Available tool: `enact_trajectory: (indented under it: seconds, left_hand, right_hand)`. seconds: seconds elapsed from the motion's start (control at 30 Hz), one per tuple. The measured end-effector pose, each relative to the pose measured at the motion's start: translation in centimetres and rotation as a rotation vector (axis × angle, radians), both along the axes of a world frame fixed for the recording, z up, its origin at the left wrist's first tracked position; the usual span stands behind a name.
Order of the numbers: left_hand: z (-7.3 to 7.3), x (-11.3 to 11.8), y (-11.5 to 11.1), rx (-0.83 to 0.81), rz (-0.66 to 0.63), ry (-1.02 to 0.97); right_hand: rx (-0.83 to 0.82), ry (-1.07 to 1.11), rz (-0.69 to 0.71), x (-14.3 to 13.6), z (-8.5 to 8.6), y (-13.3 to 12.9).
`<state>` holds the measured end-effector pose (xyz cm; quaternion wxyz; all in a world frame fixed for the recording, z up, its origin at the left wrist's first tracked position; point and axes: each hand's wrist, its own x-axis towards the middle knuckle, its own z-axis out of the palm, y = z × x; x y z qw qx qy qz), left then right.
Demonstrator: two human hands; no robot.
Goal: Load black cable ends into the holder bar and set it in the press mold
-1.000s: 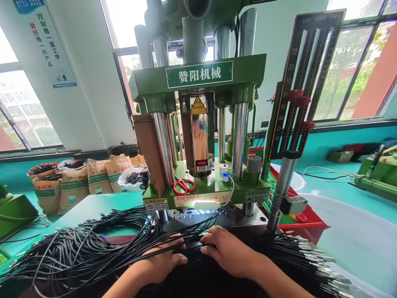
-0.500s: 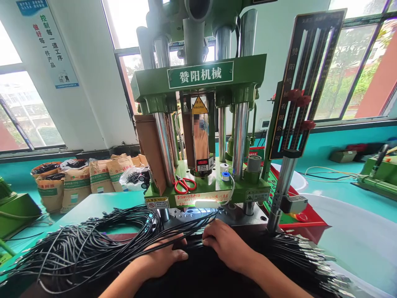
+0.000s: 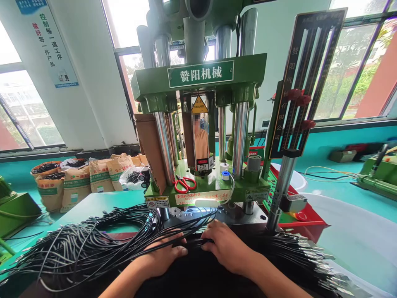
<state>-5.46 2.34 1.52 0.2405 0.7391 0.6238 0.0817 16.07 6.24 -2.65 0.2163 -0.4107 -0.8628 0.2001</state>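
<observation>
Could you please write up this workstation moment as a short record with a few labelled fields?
setting: green press machine on a teal workbench
left hand: left hand lies palm down on the black cables, fingers curled over several strands
right hand: right hand rests on the cables in front of the machine's metal plate
on the machine base: red-handled scissors
right of the hands: cable ends with metal tips
background: sacks by the windows

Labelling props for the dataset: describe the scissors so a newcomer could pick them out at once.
Start at the green press with the white-lettered nameplate. On its lower green ledge, at the foot of the shiny central column, the scissors lie flat. They are the only red-handled thing there; the small white spools to their right are round.
</observation>
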Motion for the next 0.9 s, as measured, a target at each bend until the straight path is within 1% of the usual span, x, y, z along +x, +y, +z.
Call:
enact_trajectory:
  seconds: [0.17, 0.33, 0.43, 0.57, 0.77, 0.9]
  left_hand:
    - [-0.17, 0.00, 0.05, -0.011, 0.022, -0.028]
    - [0.09, -0.08, -0.03, 0.019, -0.036, -0.038]
    - [0.10, -0.27, -0.04, 0.047, -0.058, -0.013]
    - [0.02, -0.40, 0.08, 0.037, -0.054, 0.030]
    - [-0.35, -0.47, 0.27, 0.025, -0.010, 0.069]
    - [-0.10, -0.40, 0.13, 0.020, -0.005, 0.060]
  right_hand:
    - [0.013, 0.034, -0.018, -0.24, 0.05, -0.15]
    - [0.004, 0.096, -0.052, -0.31, 0.06, -0.39]
    - [-0.002, 0.095, -0.071, -0.38, -0.06, -0.40]
    - [0.007, 0.080, -0.103, -0.47, -0.11, -0.46]
    - [0.041, 0.036, -0.081, -0.64, -0.24, -0.58]
    - [0.063, -0.011, -0.052, -0.73, -0.20, -0.43]
